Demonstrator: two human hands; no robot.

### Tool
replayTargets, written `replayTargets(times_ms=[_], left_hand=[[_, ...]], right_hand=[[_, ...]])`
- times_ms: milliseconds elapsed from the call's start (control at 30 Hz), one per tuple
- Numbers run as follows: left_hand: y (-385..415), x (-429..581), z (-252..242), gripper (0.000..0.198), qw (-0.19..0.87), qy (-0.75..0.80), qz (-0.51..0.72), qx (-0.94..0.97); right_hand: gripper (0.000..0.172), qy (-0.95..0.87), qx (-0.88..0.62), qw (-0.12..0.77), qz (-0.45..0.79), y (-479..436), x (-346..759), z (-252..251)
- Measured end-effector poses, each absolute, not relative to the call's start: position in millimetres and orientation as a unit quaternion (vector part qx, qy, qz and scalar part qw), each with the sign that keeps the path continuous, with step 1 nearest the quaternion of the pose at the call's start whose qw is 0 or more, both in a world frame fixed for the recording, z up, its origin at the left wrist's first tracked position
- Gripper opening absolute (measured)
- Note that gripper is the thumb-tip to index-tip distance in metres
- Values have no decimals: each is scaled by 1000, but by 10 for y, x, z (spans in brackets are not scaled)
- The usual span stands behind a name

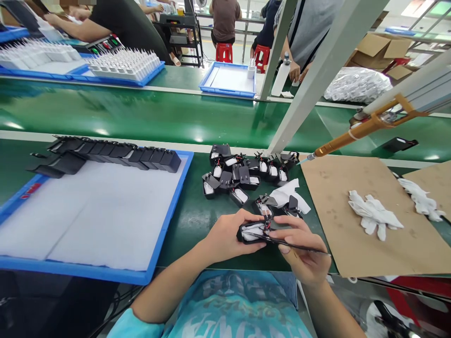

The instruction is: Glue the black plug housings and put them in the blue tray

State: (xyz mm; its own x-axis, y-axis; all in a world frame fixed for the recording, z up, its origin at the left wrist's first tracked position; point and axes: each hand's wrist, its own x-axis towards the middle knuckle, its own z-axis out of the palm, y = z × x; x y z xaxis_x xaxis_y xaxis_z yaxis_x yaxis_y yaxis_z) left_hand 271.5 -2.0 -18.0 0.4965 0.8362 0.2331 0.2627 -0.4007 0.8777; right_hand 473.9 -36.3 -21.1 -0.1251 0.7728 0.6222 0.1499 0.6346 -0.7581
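My left hand is wrapped round a small black plastic case, its open side up. Inside sits a white part, with thin red and black wires at the right end. Dark tweezers are gripped in my right hand, their tips reaching into the case. The fingertips of that hand touch the case's wired end. Just beyond my hands lie more open black cases in a loose cluster, with white parts and wires showing. A crumpled white cloth lies beside them.
At left, a blue-rimmed tray carries a row of closed black cases. Brown cardboard with white gloves lies at right. An orange-brown dispenser hangs above it. Across the green conveyor other people work near trays.
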Motion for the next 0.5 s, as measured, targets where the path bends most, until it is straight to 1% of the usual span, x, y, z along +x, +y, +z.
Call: replayTargets(times_ms=[300,433,500], left_hand=[[-13,2702,-223,44,391,357,340,777],[-15,2700,-220,43,387,352,346,779],[-18,2703,-210,42,393,356,341,776]], right_hand=[[28,-693,-337,560,305,-358,4740,-160],[22,-693,-337,565,295,-352,4763,-143],[21,-693,-334,571,286,-343,4793,-147]])
